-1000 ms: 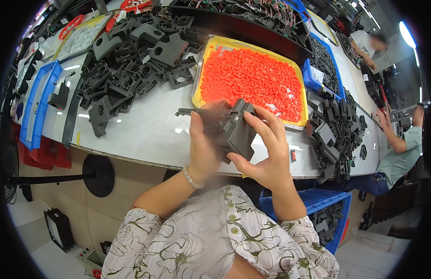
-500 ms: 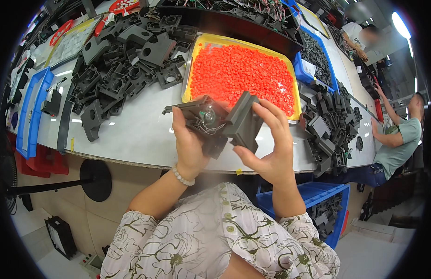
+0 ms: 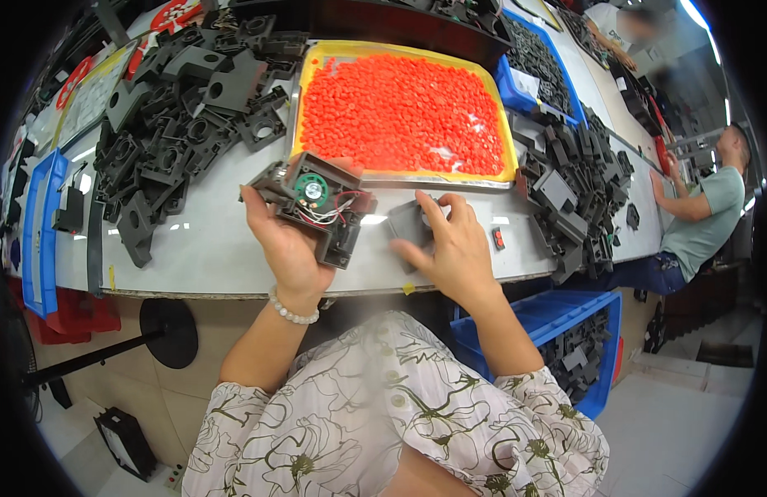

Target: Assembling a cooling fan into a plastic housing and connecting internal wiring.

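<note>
My left hand [image 3: 288, 257] holds up a dark grey plastic housing [image 3: 342, 240], its inside facing me. Set in it is a round green speaker [image 3: 311, 190] with a pale centre. Thin red and white wires [image 3: 330, 214] loop out beside the speaker. My right hand [image 3: 460, 253] is low over the white table with a dark grey plastic cover [image 3: 406, 222] between thumb and fingers. Part of that cover is hidden behind the fingers. Just right of this hand, a small red and black part [image 3: 498, 238] lies on the tabletop.
Beyond my hands lies a yellow-rimmed tray [image 3: 509, 153] of small red pieces. Dark grey plastic parts are heaped at left [image 3: 172, 137] and right [image 3: 566, 190]. A blue bin [image 3: 524, 302] stands below the table edge at right. Another person [image 3: 702, 207] works at far right.
The housing and cover have come apart. My left hand has moved left, turning the housing so the speaker shows; my right hand has lowered the cover toward the table. The small red part has come into view.
</note>
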The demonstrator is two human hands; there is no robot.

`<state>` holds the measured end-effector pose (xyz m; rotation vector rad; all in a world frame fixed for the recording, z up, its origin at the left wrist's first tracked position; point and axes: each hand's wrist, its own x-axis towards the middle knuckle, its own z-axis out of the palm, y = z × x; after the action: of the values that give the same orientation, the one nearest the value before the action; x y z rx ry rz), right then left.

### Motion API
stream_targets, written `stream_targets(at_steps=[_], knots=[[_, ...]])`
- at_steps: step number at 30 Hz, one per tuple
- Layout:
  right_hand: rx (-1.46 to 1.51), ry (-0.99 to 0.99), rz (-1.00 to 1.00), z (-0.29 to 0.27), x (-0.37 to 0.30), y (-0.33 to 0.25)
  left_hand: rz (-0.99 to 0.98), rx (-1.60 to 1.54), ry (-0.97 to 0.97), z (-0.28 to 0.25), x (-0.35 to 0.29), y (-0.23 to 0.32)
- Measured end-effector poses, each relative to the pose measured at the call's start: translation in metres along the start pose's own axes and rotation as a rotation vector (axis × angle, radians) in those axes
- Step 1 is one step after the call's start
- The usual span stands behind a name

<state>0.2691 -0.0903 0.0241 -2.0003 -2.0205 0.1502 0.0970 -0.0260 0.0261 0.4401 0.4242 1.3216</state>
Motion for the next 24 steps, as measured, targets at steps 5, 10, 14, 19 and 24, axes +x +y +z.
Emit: stream_targets(at_steps=[5, 10, 14, 19, 24], knots=[[-0.012, -0.074, -0.319, -0.022, 0.007, 0.023, 0.032, 0.024, 0.031, 0.001, 0.001, 0.001], [0.086, -0.179, -0.464, -0.014, 0.014, 0.025, -0.008, -0.009, -0.008, -0.002, -0.003, 0.0], [0.201, -0.084, -0.387, -0.013, 0.019, 0.021, -0.009, -0.019, 0.008, 0.0, -0.005, -0.001], [0.573, 0.183, -0.227, -0.021, 0.011, 0.026, 0.032, -0.005, 0.061, 0.002, -0.005, -0.003], [0.563, 0.293, -0.416, -0.038, 0.015, -0.021, 0.009, -0.008, -0.026, 0.003, -0.006, -0.012]])
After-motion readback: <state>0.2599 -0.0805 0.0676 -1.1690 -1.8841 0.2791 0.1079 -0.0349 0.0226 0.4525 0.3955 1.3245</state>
